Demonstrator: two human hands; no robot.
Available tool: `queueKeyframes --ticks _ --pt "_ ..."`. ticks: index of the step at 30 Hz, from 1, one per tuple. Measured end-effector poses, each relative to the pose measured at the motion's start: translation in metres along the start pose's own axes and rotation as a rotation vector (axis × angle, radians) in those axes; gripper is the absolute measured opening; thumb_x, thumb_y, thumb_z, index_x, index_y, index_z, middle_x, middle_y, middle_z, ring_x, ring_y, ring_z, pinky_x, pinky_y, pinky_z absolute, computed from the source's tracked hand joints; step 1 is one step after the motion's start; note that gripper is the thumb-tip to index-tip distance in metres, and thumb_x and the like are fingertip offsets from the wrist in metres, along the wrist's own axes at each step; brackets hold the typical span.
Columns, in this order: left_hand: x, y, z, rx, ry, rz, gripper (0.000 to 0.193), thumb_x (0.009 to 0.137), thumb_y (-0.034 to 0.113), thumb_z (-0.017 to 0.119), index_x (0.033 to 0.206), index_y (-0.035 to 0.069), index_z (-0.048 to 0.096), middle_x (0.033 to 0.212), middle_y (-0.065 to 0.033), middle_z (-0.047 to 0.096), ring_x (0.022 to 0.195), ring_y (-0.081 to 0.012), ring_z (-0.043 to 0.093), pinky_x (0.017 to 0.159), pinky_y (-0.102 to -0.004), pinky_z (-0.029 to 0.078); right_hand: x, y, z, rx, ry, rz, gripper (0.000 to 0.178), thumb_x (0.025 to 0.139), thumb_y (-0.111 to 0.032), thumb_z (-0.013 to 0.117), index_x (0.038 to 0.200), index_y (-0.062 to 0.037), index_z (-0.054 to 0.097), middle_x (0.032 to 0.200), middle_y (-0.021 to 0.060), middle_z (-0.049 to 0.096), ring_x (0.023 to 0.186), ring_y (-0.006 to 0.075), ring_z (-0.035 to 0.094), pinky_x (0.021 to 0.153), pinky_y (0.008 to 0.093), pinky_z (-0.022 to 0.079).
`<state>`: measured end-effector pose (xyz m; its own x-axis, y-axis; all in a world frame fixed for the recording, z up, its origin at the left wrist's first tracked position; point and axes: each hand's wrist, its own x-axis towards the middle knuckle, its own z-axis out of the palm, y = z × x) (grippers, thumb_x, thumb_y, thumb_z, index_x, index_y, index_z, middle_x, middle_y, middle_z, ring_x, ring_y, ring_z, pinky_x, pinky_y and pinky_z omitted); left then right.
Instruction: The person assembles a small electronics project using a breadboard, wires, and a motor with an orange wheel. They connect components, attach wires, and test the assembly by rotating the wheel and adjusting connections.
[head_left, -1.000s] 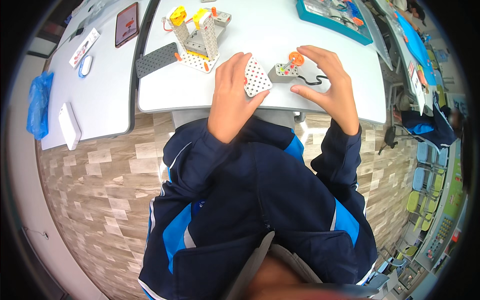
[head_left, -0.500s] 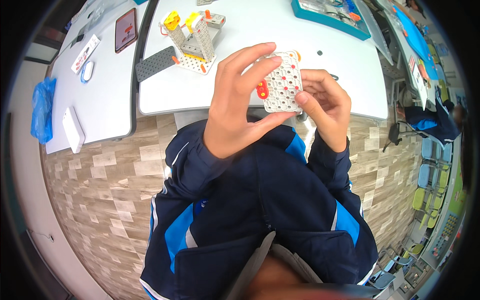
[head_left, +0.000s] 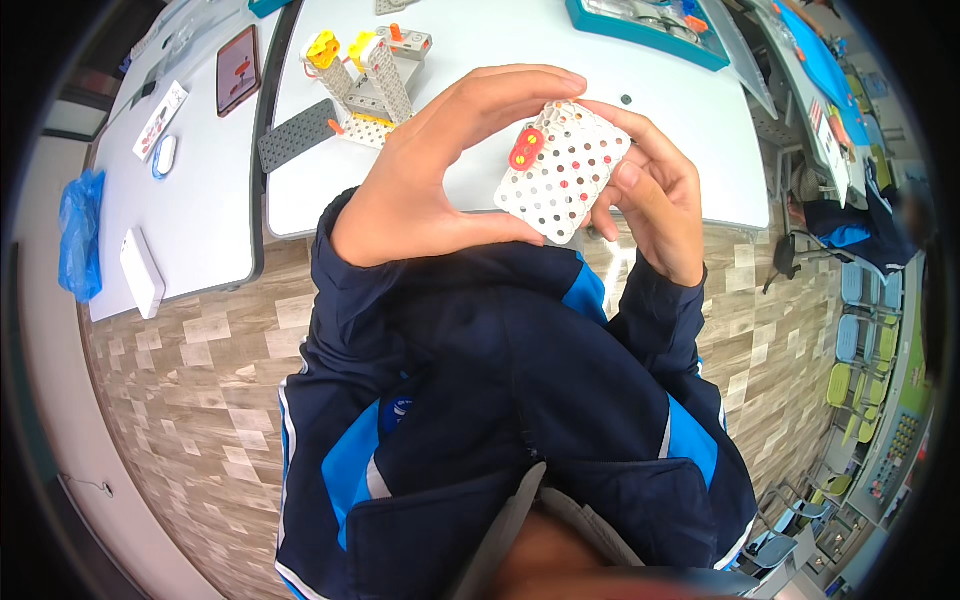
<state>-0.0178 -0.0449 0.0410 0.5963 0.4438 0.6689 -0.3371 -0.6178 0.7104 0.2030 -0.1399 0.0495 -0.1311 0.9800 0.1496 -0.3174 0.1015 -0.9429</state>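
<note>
Though aslant, white plate (head_left: pixel 562 178) between left fingers (head_left: pixel 505 90) and right fingers (head_left: pixel 645 192)

Desk (head_left: pixel 510 35), white, rounded corners. On it, by clock face from its middle: teal tray (head_left: pixel 650 46), two o'clock; small black disc (head_left: pixel 627 99), three o'clock; dark grey plate with holes (head_left: pixel 297 136), nine o'clock; grey-and-yellow block model (head_left: pixel 388 85), ten o'clock.

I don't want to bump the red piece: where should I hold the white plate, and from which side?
Probably grip the white plate by its long lower-right edge, coming from the right, where the right hand is. That edge runs straight and faces that side, while the red piece sits near the opposite, upper-left edge.
</note>
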Motion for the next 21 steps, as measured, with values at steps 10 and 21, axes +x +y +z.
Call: queueKeyframes --ticks 10,21 --pt "-0.02 -0.005 0.04 -0.017 0.225 -0.09 0.075 0.069 0.008 0.091 0.138 0.005 0.062 0.147 -0.0142 0.055 0.132 -0.0283 0.058 0.108 -0.0405 0.052 -0.006 0.03 0.008 -0.136 0.16 -0.193 0.035 0.099 -0.004 0.065 0.13 0.0063 0.056 0.124 0.0151 0.067 0.108 0.0189 0.066 0.09 0.0319 0.053" --pt "-0.026 -0.005 0.044 0.268 0.283 -0.025 0.081 0.066 0.016 0.094 0.138 0.005 0.06 0.144 -0.0136 0.057 0.129 -0.0346 0.058 0.108 -0.0429 0.048 -0.015 0.033 0.014 -0.102 0.119 -0.197 0.037 0.096 -0.008 0.069 0.129 0.0027 0.056 0.128 0.0136 0.063 0.121 0.0195 0.06 0.103 0.0366 0.047"
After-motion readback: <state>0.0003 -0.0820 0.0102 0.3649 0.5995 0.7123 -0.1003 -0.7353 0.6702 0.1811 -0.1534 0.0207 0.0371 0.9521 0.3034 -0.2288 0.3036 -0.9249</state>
